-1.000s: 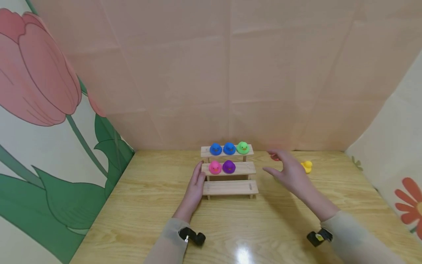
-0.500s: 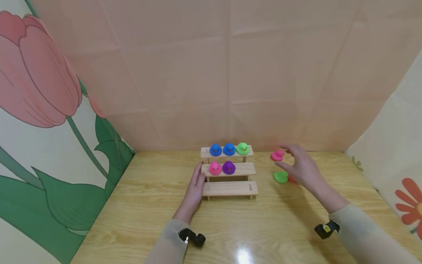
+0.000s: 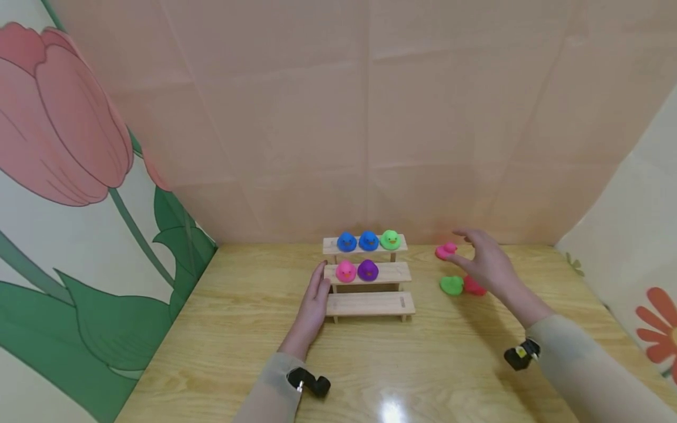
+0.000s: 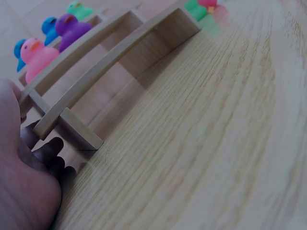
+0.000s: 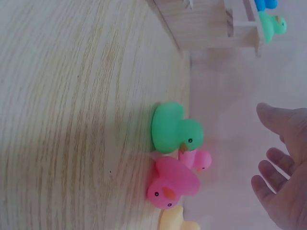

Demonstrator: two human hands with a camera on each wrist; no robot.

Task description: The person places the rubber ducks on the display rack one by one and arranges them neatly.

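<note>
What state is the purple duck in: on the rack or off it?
On: the purple duck sits upright on the middle shelf of the wooden rack, beside a pink duck.

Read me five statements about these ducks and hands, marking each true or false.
1. A dark purple toy duck sits beside a light pink toy duck on the middle tier of the pale wooden three-tier stand. True.
2. Four ducks sit on the top tier. False: three do, two blue toy ducks and a light green duck.
3. The right hand holds nothing. True.
4. The right hand is at the stand's left end. False: the left hand is there.
5. A leaf-green toy duck is on the wood-grain tabletop beside a hot-pink toy duck. True.
</note>
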